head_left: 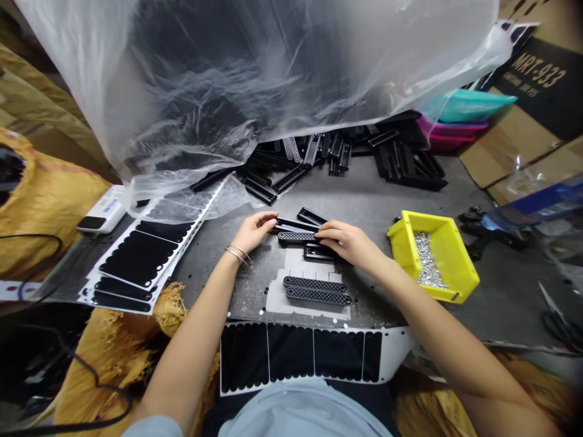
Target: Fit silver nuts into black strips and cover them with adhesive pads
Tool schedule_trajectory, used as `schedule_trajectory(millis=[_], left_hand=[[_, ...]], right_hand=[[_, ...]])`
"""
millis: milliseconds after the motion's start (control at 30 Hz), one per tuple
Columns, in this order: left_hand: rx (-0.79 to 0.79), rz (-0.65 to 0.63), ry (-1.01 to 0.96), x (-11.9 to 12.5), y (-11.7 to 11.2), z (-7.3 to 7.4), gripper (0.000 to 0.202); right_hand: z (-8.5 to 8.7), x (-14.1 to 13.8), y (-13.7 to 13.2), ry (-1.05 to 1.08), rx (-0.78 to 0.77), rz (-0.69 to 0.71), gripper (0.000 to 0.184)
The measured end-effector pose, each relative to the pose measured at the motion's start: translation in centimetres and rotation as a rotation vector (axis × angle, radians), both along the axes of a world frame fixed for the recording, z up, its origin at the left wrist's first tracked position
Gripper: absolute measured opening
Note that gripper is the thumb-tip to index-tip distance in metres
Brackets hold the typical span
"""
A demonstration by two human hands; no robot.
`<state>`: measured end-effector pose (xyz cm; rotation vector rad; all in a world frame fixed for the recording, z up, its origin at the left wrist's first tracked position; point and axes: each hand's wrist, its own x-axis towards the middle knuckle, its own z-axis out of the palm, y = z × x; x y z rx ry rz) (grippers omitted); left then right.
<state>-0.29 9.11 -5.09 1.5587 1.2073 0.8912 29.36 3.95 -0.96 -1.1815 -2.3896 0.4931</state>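
Left hand: the left hand [255, 233] comes in from the near left; thumb and fingertips are drawn close together, pinching the left end of a plain black strip [296, 225]; its wrist carries thin bangles [239, 252]
Right hand: the right hand [350, 244] reaches in from the other side; its fingers are bent, the tips lying at the right ends of the strips; how firmly they grip, and which piece, cannot be told
Strip between the fingers: the plain black strip runs from the left fingertips toward the right ones, slightly sloping; its right end lies just beside the right index finger
Lattice strip: a lattice-faced strip [297, 238] lies just on the near side of the plain one; its right end meets the right fingertips, its left end is clear of the left thumb
Neighbours: an angled black strip [311, 215] sits just beyond; a short-looking black piece [317, 252] lies under the right hand, partly hidden
Near the body: two lattice strips [317, 291] lie side by side on a pale sheet [277, 296], apart from both hands
Farther back: a pile of black strips [337, 152] spreads beneath clear plastic [191, 121]
Right of the hands: a yellow bin [461, 262] contains small metal pieces [426, 258]; scissors [558, 315] lie beyond it
Left of the hands: sheets of black stickers [141, 252] overlap beside a white device [104, 212]
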Motion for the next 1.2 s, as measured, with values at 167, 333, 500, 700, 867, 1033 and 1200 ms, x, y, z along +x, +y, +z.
schedule_trajectory(millis=[167, 333, 500, 700, 867, 1033, 1200], left_hand=[[0.025, 0.007, 0.006, -0.7, -0.6, 0.3, 0.051], [0.096, -0.030, 0.110, -1.0, -1.8, 1.3, 0.039], [0.176, -0.138, 0.269, 0.5, -2.1, 1.8, 0.030], [0.252, -0.109, 0.343, -0.7, -2.0, 2.0, 0.036], [0.342, -0.265, 0.286, -0.5, -3.3, 2.2, 0.045], [0.166, -0.443, 0.202, -0.6, -4.1, 2.7, 0.065], [0.207, -0.423, 0.278, 0.5, -4.7, 2.7, 0.064]], right_hand=[[-0.1, 0.9, -0.2, 0.051, 0.018, 0.051, 0.025], [0.3, 1.8, -1.0, 0.091, -0.023, 0.066, 0.027], [0.2, 1.4, -0.9, 0.138, -0.020, 0.097, 0.023], [-0.5, 2.2, -1.1, 0.185, -0.005, 0.081, 0.023], [-0.3, 1.1, -1.1, 0.231, -0.090, 0.100, 0.022], [0.9, 2.6, -3.4, 0.065, -0.128, -0.108, 0.030], [0.4, 4.6, -7.1, 0.059, -0.249, -0.283, 0.025]])
